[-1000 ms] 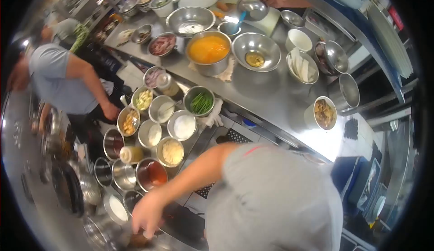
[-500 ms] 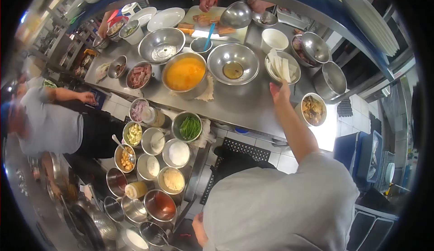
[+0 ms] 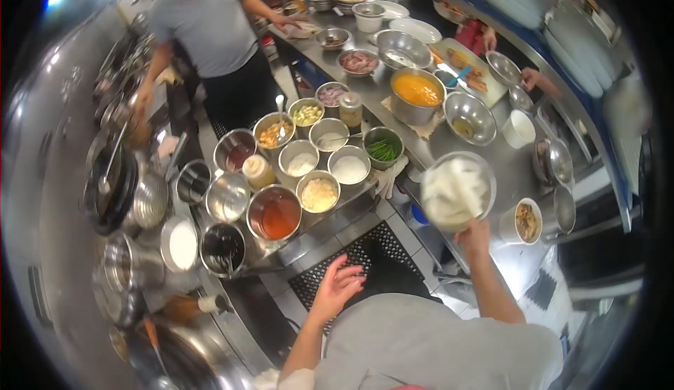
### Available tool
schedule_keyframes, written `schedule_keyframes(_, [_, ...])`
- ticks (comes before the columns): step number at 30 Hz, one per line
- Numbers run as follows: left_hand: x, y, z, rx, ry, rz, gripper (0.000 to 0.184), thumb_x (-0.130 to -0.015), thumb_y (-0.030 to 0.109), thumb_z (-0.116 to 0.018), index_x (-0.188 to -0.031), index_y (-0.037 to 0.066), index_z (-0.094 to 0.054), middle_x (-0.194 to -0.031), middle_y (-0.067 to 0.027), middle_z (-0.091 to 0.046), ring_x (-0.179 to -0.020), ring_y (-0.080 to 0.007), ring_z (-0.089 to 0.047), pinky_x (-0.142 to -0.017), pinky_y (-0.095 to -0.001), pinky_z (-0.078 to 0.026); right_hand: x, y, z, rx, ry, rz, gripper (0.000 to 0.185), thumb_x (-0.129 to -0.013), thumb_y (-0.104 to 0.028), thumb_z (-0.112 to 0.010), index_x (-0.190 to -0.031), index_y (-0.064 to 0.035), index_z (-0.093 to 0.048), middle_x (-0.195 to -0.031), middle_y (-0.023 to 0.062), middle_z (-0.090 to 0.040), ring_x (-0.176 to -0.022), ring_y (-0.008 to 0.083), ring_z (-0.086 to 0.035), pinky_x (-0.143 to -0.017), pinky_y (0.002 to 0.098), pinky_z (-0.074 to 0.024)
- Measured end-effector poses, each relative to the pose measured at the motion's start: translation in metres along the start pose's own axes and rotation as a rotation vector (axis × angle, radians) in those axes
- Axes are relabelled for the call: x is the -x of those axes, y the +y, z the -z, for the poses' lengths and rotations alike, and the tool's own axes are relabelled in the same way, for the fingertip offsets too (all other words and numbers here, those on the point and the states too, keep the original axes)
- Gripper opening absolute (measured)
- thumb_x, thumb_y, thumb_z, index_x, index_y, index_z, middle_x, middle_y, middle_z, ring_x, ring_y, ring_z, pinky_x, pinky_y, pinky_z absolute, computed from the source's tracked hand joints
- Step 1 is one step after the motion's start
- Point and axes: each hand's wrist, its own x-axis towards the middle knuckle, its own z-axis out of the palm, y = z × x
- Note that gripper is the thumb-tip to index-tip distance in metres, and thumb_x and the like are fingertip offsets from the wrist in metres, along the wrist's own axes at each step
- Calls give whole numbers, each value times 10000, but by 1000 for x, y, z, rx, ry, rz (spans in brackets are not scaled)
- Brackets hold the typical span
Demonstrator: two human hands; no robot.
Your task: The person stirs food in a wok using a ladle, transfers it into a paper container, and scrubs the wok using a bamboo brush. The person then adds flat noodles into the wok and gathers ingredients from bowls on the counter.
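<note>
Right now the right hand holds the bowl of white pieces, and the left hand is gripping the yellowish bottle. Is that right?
Not quite: the left hand is not gripping the yellowish bottle. The head view shows that hand open and apparently empty, with the bottle well clear of it. The right hand does hold the bowl of white pieces.

I am facing a stainless-steel worktable (image 3: 511, 171). It is bearing a cloth (image 3: 424, 131) under a pot of orange liquid (image 3: 413, 115), a steel mixing bowl (image 3: 482, 111), a white tub of brown pieces (image 3: 510, 223), a bowl of raw meat (image 3: 359, 74) and a cutting board (image 3: 497, 94). To my left, a steel counter (image 3: 307, 224) is holding a pot of red sauce (image 3: 260, 204) and a pot of green stalks (image 3: 381, 132). Below, tiled flooring (image 3: 351, 234) is supporting a perforated black mat (image 3: 399, 244).
</note>
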Motion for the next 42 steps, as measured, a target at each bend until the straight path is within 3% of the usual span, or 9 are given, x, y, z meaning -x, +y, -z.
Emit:
schedule_keyframes(8, [46, -22, -5, -139, 564, -494, 555, -761, 20, -553, -1301, 26, -421, -1173, -134, -553, -1082, -212, -528, -896, -322, -451, 66, 12, -177, 340, -1208, -359, 314, -835, -109, -580, -1084, 75, -532, -754, 107, -625, -555, 191, -606, -505, 297, -533])
schedule_keyframes(10, [76, -37, 2, 235, 820, -571, 515, -728, 15, -517, -1237, -31, -463, -1111, -92, -571, -1013, -174, -540, -849, -283, -451, 83, -23, -226, 788, -1595, 95, 253, -828, -124, -635, -993, 62, -590, -692, 79, -615, -557, 171, -585, -526, 276, -500])
schedule_keyframes(11, [93, -38, -6, 234, 940, -628, 530, -731, 8, -515, -1255, -27, -441, -1119, -90, -566, -1014, -177, -543, -835, -288, -464, 74, -23, -244, 1094, -1610, 743, 192, -797, -105, -689, -885, 50, -616, -644, 88, -591, -530, 165, -545, -516, 289, -456])
schedule_keyframes(16, [159, -14, -63, 445, 1291, -776, 577, -753, 4, -525, -1307, -8, -361, -1148, -111, -549, -1011, -216, -576, -745, -352, -547, 197, -49, -315, 146, -1929, 1271, 366, -697, -88, -726, -1040, -23, -614, -969, 144, -583, -795, 301, -604, -686, 374, -485])
schedule_keyframes(22, [224, -35, -78, 542, 1527, -913, 529, -768, -59, -478, -1289, -16, -399, -1195, -144, -544, -1033, -250, -594, -793, -381, -545, 323, -7, -352, 414, -2529, 1410, 616, -688, -84, -705, -1274, -89, -514, -1099, 156, -579, -940, 349, -592, -842, 395, -481])
schedule_keyframes(29, [290, -45, -58, 545, 1603, -1027, 676, -758, -16, -545, -1373, 16, -265, -1249, -142, -487, -1064, -241, -566, -762, -349, -543, 415, 31, -399, 220, -2855, 494, 486, -746, -65, -696, -1213, -16, -568, -1128, 149, -625, -1007, 224, -610, -903, 310, -456])
schedule_keyframes(35, [321, -56, -31, 572, 1623, -999, 710, -753, -13, -575, -1384, 22, -251, -1271, -140, -475, -1098, -238, -546, -792, -339, -528, 459, 45, -414, 457, -2886, 342, 381, -755, -70, -677, -1118, 11, -593, -1035, 152, -644, -970, 248, -621, -863, 329, -475])
schedule_keyframes(38, [326, -44, -26, 582, 1701, -969, 715, -743, -13, -576, -1381, 22, -254, -1262, -132, -473, -1116, -229, -528, -839, -330, -506, 471, 49, -408, 81, -2793, 1306, 315, -759, -46, -633, -1063, 21, -589, -1023, 175, -627, -944, 319, -611, -860, 377, -474])
schedule_keyframes(42, [322, -50, -9, 539, 1782, -1029, 711, -731, -16, -572, -1371, 24, -264, -1238, -120, -477, -1137, -217, -501, -896, -325, -474, 491, 65, -415, -71, -2762, 1685, 356, -715, -63, -614, -1063, -2, -572, -983, 200, -611, -941, 373, -579, -837, 426, -469])
